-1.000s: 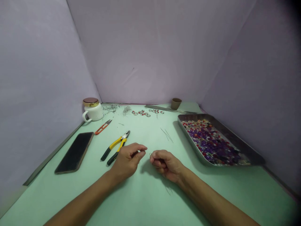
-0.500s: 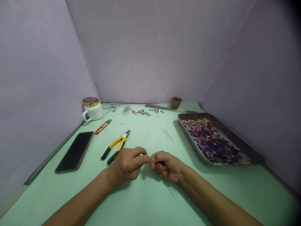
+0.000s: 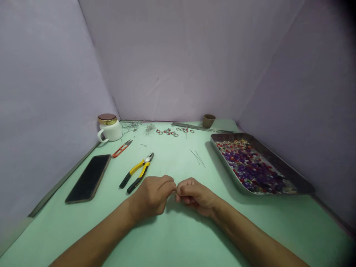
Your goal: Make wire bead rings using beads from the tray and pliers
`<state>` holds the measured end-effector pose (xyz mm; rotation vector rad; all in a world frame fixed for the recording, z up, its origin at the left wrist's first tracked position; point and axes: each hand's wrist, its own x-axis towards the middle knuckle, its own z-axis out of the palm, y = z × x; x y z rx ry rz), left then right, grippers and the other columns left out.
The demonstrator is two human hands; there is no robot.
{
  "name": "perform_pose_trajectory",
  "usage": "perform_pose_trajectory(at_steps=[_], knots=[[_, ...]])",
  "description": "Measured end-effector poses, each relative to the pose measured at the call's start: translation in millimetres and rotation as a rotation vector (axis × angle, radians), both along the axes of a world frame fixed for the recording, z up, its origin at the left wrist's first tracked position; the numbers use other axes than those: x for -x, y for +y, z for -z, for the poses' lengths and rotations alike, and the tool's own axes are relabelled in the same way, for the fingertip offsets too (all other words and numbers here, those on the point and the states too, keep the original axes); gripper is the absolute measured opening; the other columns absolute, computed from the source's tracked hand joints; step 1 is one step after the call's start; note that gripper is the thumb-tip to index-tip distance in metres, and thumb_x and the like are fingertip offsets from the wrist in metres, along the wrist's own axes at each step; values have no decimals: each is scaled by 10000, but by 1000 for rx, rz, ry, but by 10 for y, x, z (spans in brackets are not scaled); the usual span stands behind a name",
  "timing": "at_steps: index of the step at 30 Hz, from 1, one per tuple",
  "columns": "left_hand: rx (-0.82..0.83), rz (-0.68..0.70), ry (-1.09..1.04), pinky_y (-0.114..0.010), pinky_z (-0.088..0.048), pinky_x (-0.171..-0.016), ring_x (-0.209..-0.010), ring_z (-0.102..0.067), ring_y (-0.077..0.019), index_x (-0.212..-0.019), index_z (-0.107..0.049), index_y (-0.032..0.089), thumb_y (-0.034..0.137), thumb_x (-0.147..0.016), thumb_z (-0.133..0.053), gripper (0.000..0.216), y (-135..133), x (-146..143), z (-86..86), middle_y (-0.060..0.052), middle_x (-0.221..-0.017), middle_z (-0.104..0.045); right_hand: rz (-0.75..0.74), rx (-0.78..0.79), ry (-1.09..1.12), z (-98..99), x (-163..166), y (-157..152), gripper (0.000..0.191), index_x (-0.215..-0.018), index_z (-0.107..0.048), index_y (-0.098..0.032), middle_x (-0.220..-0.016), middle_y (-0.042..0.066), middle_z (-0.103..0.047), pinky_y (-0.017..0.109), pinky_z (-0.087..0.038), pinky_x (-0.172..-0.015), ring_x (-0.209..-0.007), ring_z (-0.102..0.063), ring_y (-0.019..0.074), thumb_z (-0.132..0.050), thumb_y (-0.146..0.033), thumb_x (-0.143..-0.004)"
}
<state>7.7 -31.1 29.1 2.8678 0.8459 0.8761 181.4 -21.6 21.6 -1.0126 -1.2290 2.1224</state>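
A small wire [image 3: 175, 191] is pinched between both hands [image 3: 155, 194] [image 3: 196, 196].

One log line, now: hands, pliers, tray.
left hand: fingers closed; right hand: fingers closed; hands: tip to tip; anything held: too small to tell; pliers: handles apart, beyond left hand; tray: at right, beads inside

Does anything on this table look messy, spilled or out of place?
Mainly the tangled wires at the back, right of the white mug: they sprawl messily, whereas the long wires lie straight. No spill shows beside the metal tray.
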Motion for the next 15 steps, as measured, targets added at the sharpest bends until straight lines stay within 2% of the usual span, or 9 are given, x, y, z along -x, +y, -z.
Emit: perform_pose_trajectory(at_steps=[4, 6, 9, 11, 13, 15], knots=[[233, -100, -35, -229, -362, -539, -579, -478, -118, -695, -533, 147, 115, -769, -366, 185, -6, -33, -44, -36, -650, -538, 99, -280, -144, 23, 43, -30, 149, -511, -577, -128, -384, -62, -332, 208, -139, -382, -387, -225, 41, -455, -157, -590], [399, -212, -33, -227, -346, -536, -557, -461, -109, -651, -532, 154, 136, -753, -388, 178, -13, -55, -73, -12, -614, -529, 123, -434, -246, 51, 65, -53, 160, -511, -563, -130, -430, -46, -365, 209, -178, -409, -432, -261, 51, -443, -154, -615], [674, -413, -38, -218, -302, -490, -522, -432, -104, -596, -543, 158, 158, -688, -438, 140, -19, -85, -103, 14, -543, -512, 114, -668, -362, 79, 104, -104, 213, -443, -452, -144, -462, -39, -331, 220, -190, -434, -465, -262, 58, -440, -173, -654], [851, -500, -84, -212, -275, -459, -498, -419, -101, -553, -544, 152, 160, -637, -458, 121, -12, -95, -119, 23, -494, -483, 122, -784, -393, 79, 128, -133, 255, -414, -390, -149, -463, -39, -310, 227, -191, -447, -469, -265, 59, -449, -182, -660], [1045, -515, -196, -208, -264, -430, -444, -402, -89, -543, -536, 145, 179, -626, -463, 116, 7, -94, -142, 32, -463, -455, 162, -717, -369, 63, 138, -140, 221, -432, -435, -147, -460, -42, -319, 225, -192, -445, -461, -270, 58, -453, -180, -650], [1206, -453, -362, -206, -269, -412, -395, -390, -73, -613, -551, 136, 233, -659, -463, 138, 30, -88, -173, 33, -487, -475, 210, -462, -274, 39, 129, -124, 163, -520, -533, -143, -447, -53, -319, 217, -170, -417, -428, -240, 52, -448, -193, -649]])
